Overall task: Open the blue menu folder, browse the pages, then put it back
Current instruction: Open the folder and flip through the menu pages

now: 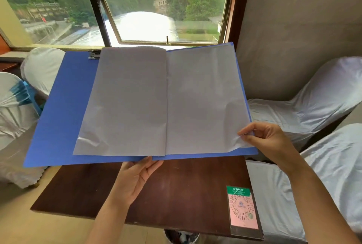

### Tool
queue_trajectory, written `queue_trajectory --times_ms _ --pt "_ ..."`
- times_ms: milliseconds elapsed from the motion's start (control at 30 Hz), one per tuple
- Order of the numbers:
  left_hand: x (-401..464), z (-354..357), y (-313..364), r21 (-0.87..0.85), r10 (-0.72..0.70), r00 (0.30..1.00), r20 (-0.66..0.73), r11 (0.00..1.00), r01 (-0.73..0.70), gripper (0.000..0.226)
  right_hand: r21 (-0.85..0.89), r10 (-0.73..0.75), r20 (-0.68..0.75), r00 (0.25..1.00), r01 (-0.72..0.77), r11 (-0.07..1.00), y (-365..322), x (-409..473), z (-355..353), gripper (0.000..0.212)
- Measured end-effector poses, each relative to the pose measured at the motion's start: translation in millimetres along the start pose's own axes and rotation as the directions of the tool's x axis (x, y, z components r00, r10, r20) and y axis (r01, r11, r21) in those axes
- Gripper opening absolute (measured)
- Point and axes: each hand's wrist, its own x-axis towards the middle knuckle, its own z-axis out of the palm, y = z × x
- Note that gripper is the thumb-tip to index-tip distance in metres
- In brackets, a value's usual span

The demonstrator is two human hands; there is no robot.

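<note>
Head cam: blue menu folder point(64, 106) open – left hand point(135, 179) grips spine, right hand point(268, 142) pinches page point(205, 96).

The folder point(64, 110) is plain bright blue, and the pages point(148, 102) above the left fingers point(154, 162) are blank pale grey-white. Below those fingers the table point(176, 194) is dark reddish brown. Below the right fingers point(247, 131) lies a card point(242, 207) with a green top band and a pink field bearing a round mottled code. The chair covers point(305, 110) are plain white.
</note>
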Motion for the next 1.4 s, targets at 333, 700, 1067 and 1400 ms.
queue_trajectory --times_ms 333,700,1067,1400 --pt "-2 1 3 -0.012 0.010 1.000 -0.026 1.000 -0.011 0.032 -0.477 -0.341 -0.321 0.884 0.160 0.864 -18 -9 31 0.015" --pt "-5 4 0 -0.021 0.009 1.000 -0.012 1.000 -0.010 0.037 0.372 0.192 -0.233 0.953 -0.095 0.923 -38 -3 90 0.027" --pt "-8 19 -5 0.056 0.042 0.996 0.081 0.997 -0.047 0.049 -0.396 -0.362 0.290 0.886 0.456 0.797 -45 0 181 0.063" --pt "-10 4 -8 -0.020 0.016 0.995 0.097 1.000 -0.014 0.040 -0.640 -0.309 0.480 0.821 0.569 0.516 -34 -7 193 0.049"
